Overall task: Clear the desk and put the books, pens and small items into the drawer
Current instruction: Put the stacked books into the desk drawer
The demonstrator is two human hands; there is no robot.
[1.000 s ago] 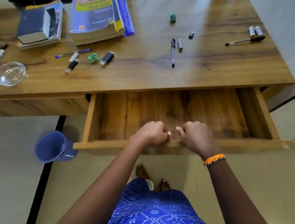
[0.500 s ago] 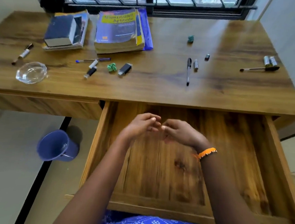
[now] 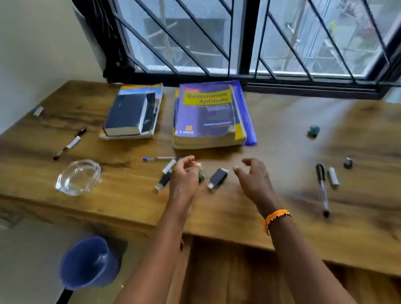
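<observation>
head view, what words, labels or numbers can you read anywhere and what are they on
"Quantitative Aptitude": yellow band on the cover of the purple book, top of the right-hand stack.
Smaller print lower on that cover, and the orange mark near its bottom left corner: too blurred to read.
Dark book on the left-hand stack: no readable text.
Black marker by the right hand: barrel print too small to read.
Nothing else shows legible text.

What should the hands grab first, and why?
Probably the left hand should lower and pinch the small green item just under its fingers. The drawer is already open, and both hands hover empty over the desk.
</observation>
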